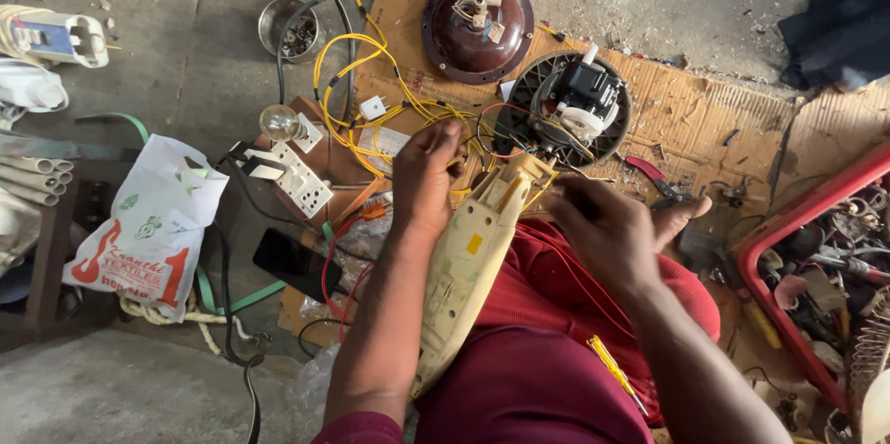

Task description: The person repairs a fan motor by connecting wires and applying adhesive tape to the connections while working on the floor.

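Far left, a white plastic bag (148,226) with red print lies on the concrete floor, with a white switch board (292,180) and a clear bulb (276,121) just beyond it. A tangle of yellow wires (371,82) spreads over the cardboard sheet (686,110) toward a dark maroon round cover (477,25). The left hand (425,180) is curled shut around the upper end of a cream plastic housing (468,263), which rests tilted along the person's lap. Past its tip sits a fan motor (575,106) in a black ribbed ring. The right hand (612,226) hovers half open just beside the housing's top, holding nothing visible. Red-handled pliers (656,175) lie behind it, and a red crate (807,222) of parts stands at far right
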